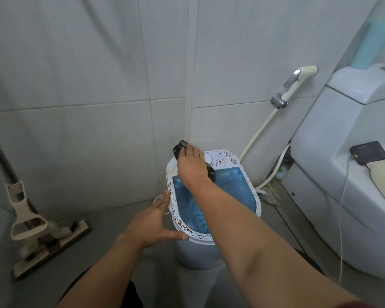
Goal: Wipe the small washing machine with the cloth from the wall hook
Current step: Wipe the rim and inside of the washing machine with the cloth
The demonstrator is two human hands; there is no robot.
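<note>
The small washing machine stands on the floor in the tiled corner; it is white with a blue see-through lid and brown specks on its rim. My right hand lies flat on its back left corner and presses a dark cloth onto the control panel; cloth ends stick out on both sides of the hand. My left hand rests against the machine's front left rim, fingers spread, thumb along the edge. My right forearm crosses over the lid and hides part of it.
A toilet with a dark phone on it stands close on the right. A bidet sprayer and its hose hang on the wall behind the machine. A flat mop leans at the left on the grey floor.
</note>
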